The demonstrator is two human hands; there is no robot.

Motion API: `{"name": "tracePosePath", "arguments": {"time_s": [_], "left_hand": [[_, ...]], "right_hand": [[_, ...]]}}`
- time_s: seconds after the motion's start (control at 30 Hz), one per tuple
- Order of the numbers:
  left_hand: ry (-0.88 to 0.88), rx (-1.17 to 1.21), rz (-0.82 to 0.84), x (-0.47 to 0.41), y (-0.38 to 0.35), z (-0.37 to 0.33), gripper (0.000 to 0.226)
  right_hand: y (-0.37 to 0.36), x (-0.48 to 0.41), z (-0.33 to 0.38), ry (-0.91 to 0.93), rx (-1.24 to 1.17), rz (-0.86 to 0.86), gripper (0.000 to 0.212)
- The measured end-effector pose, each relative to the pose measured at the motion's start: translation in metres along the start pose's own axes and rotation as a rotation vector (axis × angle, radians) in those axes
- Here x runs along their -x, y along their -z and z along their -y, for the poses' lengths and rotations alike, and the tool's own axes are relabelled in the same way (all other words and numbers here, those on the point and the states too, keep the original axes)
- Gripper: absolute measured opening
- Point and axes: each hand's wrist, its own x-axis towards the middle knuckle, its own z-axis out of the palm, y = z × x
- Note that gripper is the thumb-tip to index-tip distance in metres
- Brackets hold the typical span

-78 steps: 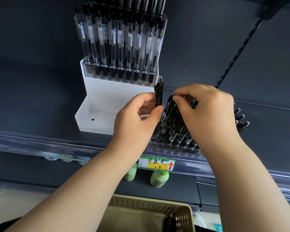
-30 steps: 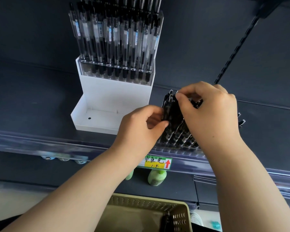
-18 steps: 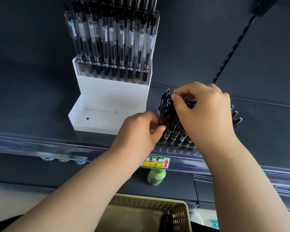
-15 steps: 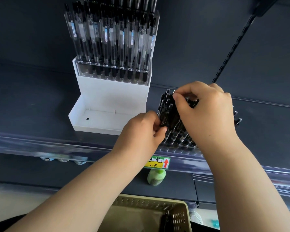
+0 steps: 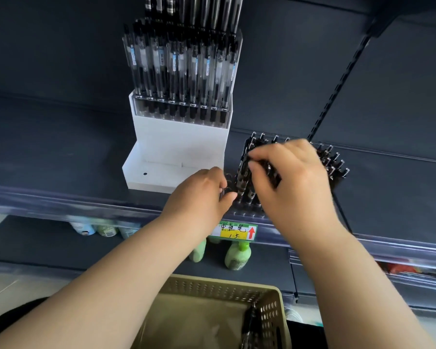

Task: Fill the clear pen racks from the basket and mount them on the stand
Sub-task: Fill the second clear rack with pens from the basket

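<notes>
Filling looks nearly done: right hand [image 5: 295, 182] pinches black pens [image 5: 243, 180] in the clear pen rack [image 5: 247, 212] beside the white stand [image 5: 179, 147], left hand [image 5: 199, 197] curled at its corner (grip unclear); next, lift it level onto the stand.

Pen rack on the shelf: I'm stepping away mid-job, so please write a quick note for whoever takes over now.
Left hand: fingers curled at the loose rack's left end; what it grips is hidden.
Right hand: pinches the pens standing in that rack, right of the white stand.
Done: a filled rack sits on the stand's upper step.
Left: the lower step is bare and spare pens lie in the basket. Probably finish filling, then mount.
</notes>
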Motion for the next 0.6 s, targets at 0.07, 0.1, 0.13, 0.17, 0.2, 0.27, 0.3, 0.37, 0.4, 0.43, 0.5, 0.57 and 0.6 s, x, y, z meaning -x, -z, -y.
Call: {"name": "tracePosePath", "arguments": {"time_s": [0.07, 0.1, 0.13, 0.17, 0.2, 0.27, 0.3, 0.37, 0.4, 0.43, 0.5, 0.57, 0.6], "left_hand": [[-0.021, -0.116, 0.015, 0.011, 0.004, 0.005, 0.018], [-0.038, -0.185, 0.028, 0.016, 0.004, 0.008, 0.019], [-0.058, -0.236, 0.045, 0.023, 0.005, 0.008, 0.021], [-0.077, -0.260, 0.069, 0.027, 0.002, 0.010, 0.022], [-0.085, -0.255, 0.102, 0.037, 0.003, 0.010, 0.023], [-0.051, -0.211, 0.155, 0.050, -0.004, 0.017, 0.025], [-0.034, -0.205, 0.172, 0.063, -0.007, 0.019, 0.026], [-0.016, -0.246, 0.208, 0.089, -0.017, 0.023, 0.027], [-0.009, -0.267, 0.233, 0.103, -0.023, 0.023, 0.027], [0.000, -0.281, 0.261, 0.116, -0.030, 0.024, 0.027], [0.024, -0.305, 0.342, 0.139, -0.045, 0.024, 0.027], [0.069, -0.307, 0.444, 0.155, -0.059, 0.026, 0.030], [0.104, -0.292, 0.500, 0.161, -0.066, 0.028, 0.032]], "right_hand": [[0.000, 0.019, 0.008, 0.033, -0.025, 0.088, 0.009], [-0.001, 0.030, 0.011, 0.029, -0.037, 0.148, 0.010], [-0.001, 0.040, 0.016, 0.019, -0.052, 0.208, 0.011], [-0.005, 0.050, 0.016, 0.001, -0.064, 0.273, 0.012], [-0.004, 0.061, 0.020, -0.025, -0.073, 0.356, 0.012], [-0.012, 0.078, 0.021, -0.119, -0.096, 0.556, 0.015], [-0.013, 0.091, 0.023, -0.175, -0.095, 0.641, 0.017], [-0.017, 0.114, 0.027, -0.295, -0.083, 0.760, 0.022], [-0.018, 0.126, 0.031, -0.358, -0.072, 0.816, 0.024], [-0.020, 0.135, 0.034, -0.417, -0.044, 0.870, 0.025], [-0.024, 0.155, 0.040, -0.489, 0.034, 1.015, 0.026], [-0.030, 0.176, 0.044, -0.545, 0.104, 1.169, 0.027], [-0.032, 0.185, 0.046, -0.587, 0.109, 1.216, 0.028]]}}
